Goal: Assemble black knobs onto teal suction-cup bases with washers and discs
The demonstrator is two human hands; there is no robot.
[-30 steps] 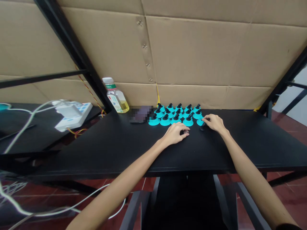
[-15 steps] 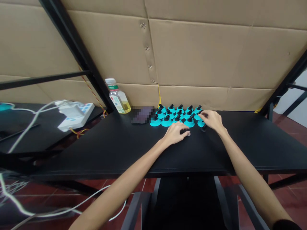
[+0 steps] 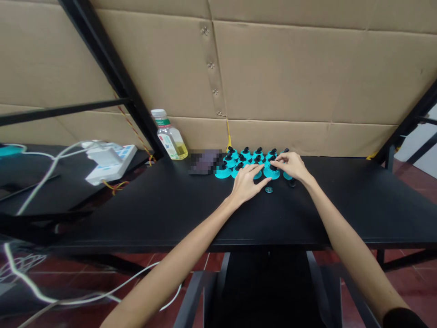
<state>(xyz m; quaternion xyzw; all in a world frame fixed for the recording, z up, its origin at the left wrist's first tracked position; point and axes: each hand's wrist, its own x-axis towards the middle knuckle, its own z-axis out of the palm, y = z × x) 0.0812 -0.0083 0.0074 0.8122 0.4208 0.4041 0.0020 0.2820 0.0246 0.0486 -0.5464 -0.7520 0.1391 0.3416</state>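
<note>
Several teal suction-cup-like pieces with black tops (image 3: 223, 172) stand in rows on the black table. My right hand (image 3: 290, 165) reaches over the right end of the rows, its fingertips closed at the black top of a front-row teal piece (image 3: 271, 174). My left hand (image 3: 246, 183) is beside that same piece, thumb and fingers apart, covering part of the front row. Just beyond the left thumb lies a small round clear disc (image 3: 269, 189) on the table. A tilted teal piece (image 3: 287, 175) with its black end (image 3: 292, 183) toward me sits under the right hand.
Left of the rows lies a dark phone-like object (image 3: 205, 162), partly pixelated. A bottle with yellow liquid (image 3: 171, 139) stands behind it. Cardboard (image 3: 290, 73) walls the back. At left are a white power strip (image 3: 114, 168) and cables; a chair (image 3: 269, 291) is below.
My right hand has moved left from the tilted piece to a front-row piece. My left hand has come away from the clear disc, which now shows fully, and its fingers have spread.
</note>
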